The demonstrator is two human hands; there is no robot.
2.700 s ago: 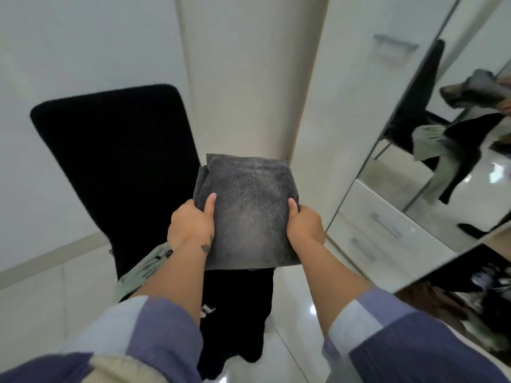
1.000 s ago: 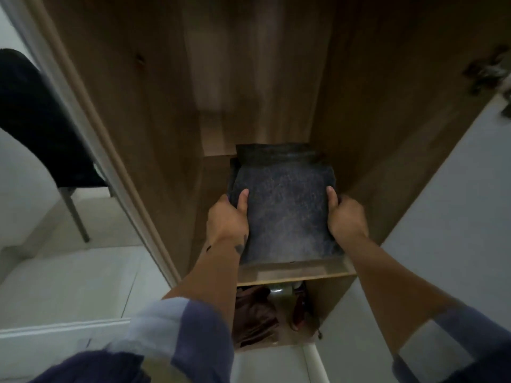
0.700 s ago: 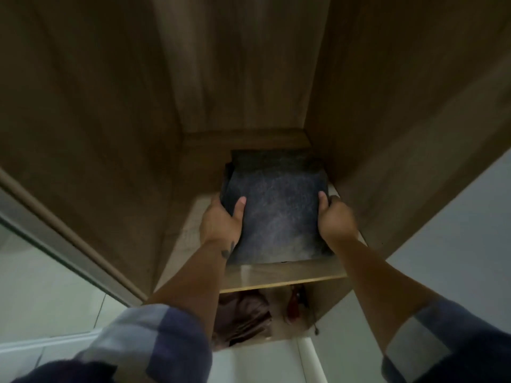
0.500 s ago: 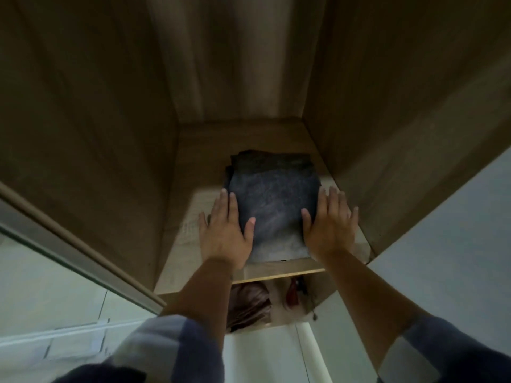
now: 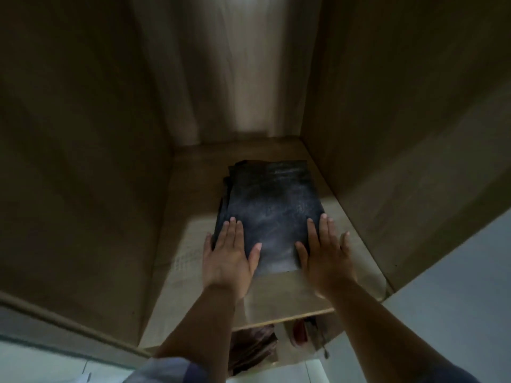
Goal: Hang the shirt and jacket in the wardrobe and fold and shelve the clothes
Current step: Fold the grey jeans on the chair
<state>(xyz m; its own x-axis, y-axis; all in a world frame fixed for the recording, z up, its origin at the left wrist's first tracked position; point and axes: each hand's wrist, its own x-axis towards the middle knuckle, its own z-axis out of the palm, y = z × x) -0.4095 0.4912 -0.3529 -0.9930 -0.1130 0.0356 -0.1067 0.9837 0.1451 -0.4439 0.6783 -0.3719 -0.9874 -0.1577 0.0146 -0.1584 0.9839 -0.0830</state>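
Both hands lie flat and spread on a folded dark garment [image 5: 272, 217] that rests on the wooden shelf [image 5: 290, 302] inside the wardrobe [image 5: 83, 161]. The left hand [image 5: 226, 258] covers the garment's near left corner, fingers straight and pointing into the cupboard; the right hand [image 5: 325, 259] covers the near right corner the same way, its outer fingers spilling onto bare shelf. Neither hand grips anything.

The garment lies straight ahead of the hands, its long axis running from the near edge toward the back wall. It sits toward the right of the shelf, with bare board on its left and a narrow strip between it and the right wall. A band of shelf shows between its near edge and the shelf's front lip. The two hands stand about equally near, one on each side.

Placement looks finished, so the likely next move is to draw both hands straight back along that axis without dragging the fold open. Below the shelf, brownish items [image 5: 253, 349] show dimly.
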